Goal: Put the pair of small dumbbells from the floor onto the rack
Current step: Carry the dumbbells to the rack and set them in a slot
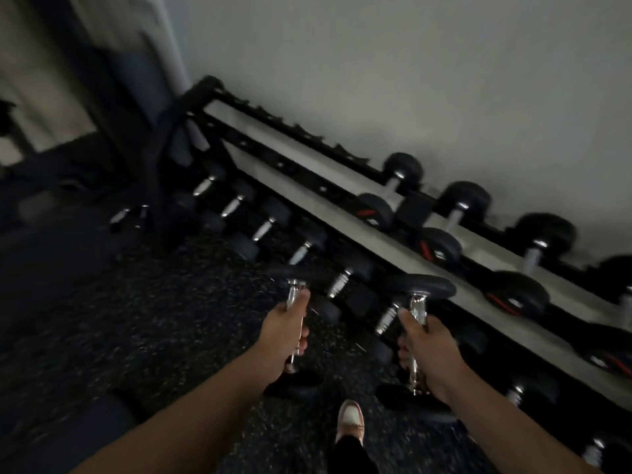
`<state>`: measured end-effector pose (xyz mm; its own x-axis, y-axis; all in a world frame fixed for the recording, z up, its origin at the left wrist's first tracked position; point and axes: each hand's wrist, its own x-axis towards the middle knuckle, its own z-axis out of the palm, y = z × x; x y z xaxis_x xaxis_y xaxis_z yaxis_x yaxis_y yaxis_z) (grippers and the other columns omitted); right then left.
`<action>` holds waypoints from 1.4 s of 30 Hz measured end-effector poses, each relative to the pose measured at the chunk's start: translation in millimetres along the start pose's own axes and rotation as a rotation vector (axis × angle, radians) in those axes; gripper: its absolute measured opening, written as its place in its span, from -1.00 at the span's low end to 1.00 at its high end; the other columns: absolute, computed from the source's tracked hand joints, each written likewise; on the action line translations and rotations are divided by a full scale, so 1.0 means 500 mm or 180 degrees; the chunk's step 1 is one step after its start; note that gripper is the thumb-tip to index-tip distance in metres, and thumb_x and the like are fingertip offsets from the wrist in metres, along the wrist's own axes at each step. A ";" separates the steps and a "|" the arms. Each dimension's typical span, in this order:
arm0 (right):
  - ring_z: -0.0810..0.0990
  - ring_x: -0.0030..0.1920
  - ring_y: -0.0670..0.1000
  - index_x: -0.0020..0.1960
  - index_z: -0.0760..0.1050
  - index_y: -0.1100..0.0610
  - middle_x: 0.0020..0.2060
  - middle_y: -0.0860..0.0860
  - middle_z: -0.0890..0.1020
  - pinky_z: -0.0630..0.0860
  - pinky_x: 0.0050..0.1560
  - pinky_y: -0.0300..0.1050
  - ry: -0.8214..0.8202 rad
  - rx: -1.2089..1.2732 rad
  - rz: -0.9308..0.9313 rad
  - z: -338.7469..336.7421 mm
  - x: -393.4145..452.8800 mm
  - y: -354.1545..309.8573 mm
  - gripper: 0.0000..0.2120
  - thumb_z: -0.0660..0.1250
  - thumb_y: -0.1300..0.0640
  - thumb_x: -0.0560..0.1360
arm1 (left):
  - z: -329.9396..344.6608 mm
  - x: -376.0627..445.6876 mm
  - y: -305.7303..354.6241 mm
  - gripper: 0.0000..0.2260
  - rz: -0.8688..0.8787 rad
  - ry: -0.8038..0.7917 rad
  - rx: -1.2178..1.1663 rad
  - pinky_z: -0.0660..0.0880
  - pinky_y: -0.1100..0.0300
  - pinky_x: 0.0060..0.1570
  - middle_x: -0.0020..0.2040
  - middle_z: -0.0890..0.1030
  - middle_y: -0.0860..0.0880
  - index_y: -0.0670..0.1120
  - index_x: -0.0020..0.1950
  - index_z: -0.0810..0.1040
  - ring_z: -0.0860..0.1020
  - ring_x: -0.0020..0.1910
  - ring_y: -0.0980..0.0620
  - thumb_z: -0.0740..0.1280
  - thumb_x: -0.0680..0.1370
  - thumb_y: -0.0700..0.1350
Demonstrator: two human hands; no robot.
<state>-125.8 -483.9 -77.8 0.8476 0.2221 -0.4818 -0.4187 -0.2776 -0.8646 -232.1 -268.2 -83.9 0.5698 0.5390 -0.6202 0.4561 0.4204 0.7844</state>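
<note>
I hold one small dumbbell in each hand, both off the floor and standing almost upright. My left hand (285, 331) grips the chrome handle of the left dumbbell (297, 289), whose black heads show above and below my fist. My right hand (425, 345) grips the handle of the right dumbbell (420, 285) the same way. Just beyond both hands runs the black two-tier rack (301, 172), slanting from upper left to lower right. The left half of its upper tier holds no dumbbells.
Several larger black dumbbells (465, 196) sit on the right part of the upper tier, and a row of dumbbells (263, 230) fills the lower tier. A dark bench (154, 107) stands at the rack's left end. My shoe (350, 420) is on the speckled rubber floor (136, 302).
</note>
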 end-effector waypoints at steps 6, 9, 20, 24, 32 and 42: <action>0.46 -0.51 -0.03 -0.01 0.45 0.15 -0.43 0.07 0.52 0.44 -0.48 -0.13 -0.0641 -0.0222 0.0045 0.227 0.138 -0.110 -0.68 0.39 -0.10 0.52 | -0.158 0.124 0.104 -0.54 0.0077 0.0669 -0.0219 0.41 0.22 -0.56 -0.46 0.51 -0.06 -0.18 -0.10 0.53 0.45 -0.55 0.02 0.32 0.50 0.25; 0.46 -0.53 -0.06 -0.02 0.45 0.15 -0.47 0.01 0.52 0.44 -0.51 -0.17 -0.0915 -0.0325 0.0015 0.334 0.216 -0.160 -0.67 0.39 -0.12 0.51 | -0.215 0.187 0.166 -0.53 0.0162 0.0948 -0.0301 0.41 0.20 -0.56 -0.49 0.52 -0.07 -0.20 -0.10 0.51 0.47 -0.56 0.00 0.31 0.51 0.25; 0.45 -0.57 -0.08 -0.13 0.42 0.07 -0.57 -0.10 0.50 0.44 -0.53 -0.19 -0.1603 -0.0600 -0.0187 0.726 0.408 -0.360 -0.68 0.39 -0.17 0.48 | -0.442 0.398 0.387 -0.54 0.0266 0.1206 -0.0643 0.42 0.12 -0.48 -0.46 0.49 -0.06 -0.12 -0.19 0.44 0.45 -0.50 -0.02 0.28 0.50 0.30; 0.45 -0.56 -0.08 -0.10 0.42 0.10 -0.57 -0.10 0.49 0.44 -0.54 -0.19 -0.1609 -0.0684 -0.0215 0.871 0.456 -0.404 -0.67 0.39 -0.16 0.49 | -0.543 0.501 0.443 -0.55 0.0335 0.1123 -0.0639 0.43 0.15 -0.48 -0.48 0.49 -0.06 -0.14 -0.15 0.44 0.46 -0.52 -0.01 0.27 0.52 0.27; 0.46 -0.53 -0.07 -0.01 0.47 0.13 -0.55 -0.08 0.50 0.45 -0.51 -0.16 -0.1285 -0.0464 -0.0092 1.160 0.530 -0.519 -0.66 0.37 -0.15 0.51 | -0.778 0.731 0.611 -0.55 0.0268 0.0767 -0.0446 0.42 0.13 -0.43 -0.44 0.48 -0.03 -0.09 -0.16 0.47 0.44 -0.50 0.03 0.28 0.48 0.32; 0.52 -0.50 -0.02 0.01 0.49 0.20 -0.45 0.02 0.56 0.50 -0.47 -0.13 -0.0676 -0.0102 0.0141 1.328 0.698 -0.614 -0.56 0.42 -0.18 0.45 | -0.863 0.990 0.799 -0.56 0.0227 0.0480 -0.0262 0.34 0.23 -0.56 -0.47 0.43 -0.05 -0.15 -0.09 0.46 0.37 -0.57 0.04 0.28 0.52 0.26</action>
<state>82.3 299.7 -75.0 0.7395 0.4001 -0.5413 -0.4406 -0.3203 -0.8386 -62.8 481.7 -74.8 0.4870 0.6703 -0.5599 0.3572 0.4322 0.8280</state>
